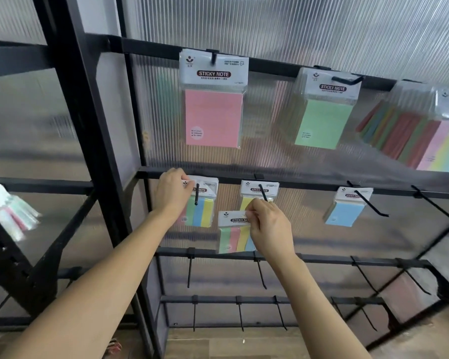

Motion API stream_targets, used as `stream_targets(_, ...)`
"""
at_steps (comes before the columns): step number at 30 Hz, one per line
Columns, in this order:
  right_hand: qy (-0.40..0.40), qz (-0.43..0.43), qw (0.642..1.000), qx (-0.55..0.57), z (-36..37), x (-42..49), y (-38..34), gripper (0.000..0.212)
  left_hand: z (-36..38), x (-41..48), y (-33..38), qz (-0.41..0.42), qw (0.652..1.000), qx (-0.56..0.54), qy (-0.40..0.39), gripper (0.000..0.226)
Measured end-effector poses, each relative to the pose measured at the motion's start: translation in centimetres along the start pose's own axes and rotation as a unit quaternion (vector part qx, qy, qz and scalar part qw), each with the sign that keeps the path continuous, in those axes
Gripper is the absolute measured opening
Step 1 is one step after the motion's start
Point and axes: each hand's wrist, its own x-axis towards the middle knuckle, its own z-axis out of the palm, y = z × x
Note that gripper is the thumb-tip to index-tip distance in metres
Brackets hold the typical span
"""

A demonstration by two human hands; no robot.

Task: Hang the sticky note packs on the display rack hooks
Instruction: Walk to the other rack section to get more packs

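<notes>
Several packs are hung; a striped pack (235, 230) is pinched in the right hand (268, 226), the left hand (173, 194) apparently steadying a hung pack (201, 203), lower hooks (189, 268) unfilled.

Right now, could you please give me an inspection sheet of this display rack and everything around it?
Surface: black display rack with hook rails; lower hooks bare.
Job's things: pink pack, green pack and blue pack hang; striped pack on its hook.
Clutter: loose packs far left.
Grippers: left hand holds the striped pack's header; right hand pinches a multicolour pack below a hook tip.
Cables: nothing seen.
Surroundings: ribbed translucent panels, wooden floor.
</notes>
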Motion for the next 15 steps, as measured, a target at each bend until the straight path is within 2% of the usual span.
stream_targets(3,-0.002,-0.002,1.000,0.005,0.0,-0.1,-0.3,0.013,-0.1,0.0,-0.2,-0.001,1.000,0.013,0.019,0.015)
stream_targets(5,-0.002,-0.010,1.000,0.005,0.0,-0.2,-0.6,0.012,-0.3,-0.5,-0.8,0.018,0.999,0.025,0.024,0.025)
stream_targets(9,-0.030,-0.007,0.999,0.013,0.6,-0.1,-1.7,0.012,-1.4,-2.6,-2.9,0.091,0.994,0.055,0.001,0.042)
stream_targets(15,-0.055,-0.019,0.997,0.053,2.1,0.6,-4.3,0.010,-3.2,-5.4,-5.4,0.160,0.984,0.068,-0.046,0.051)
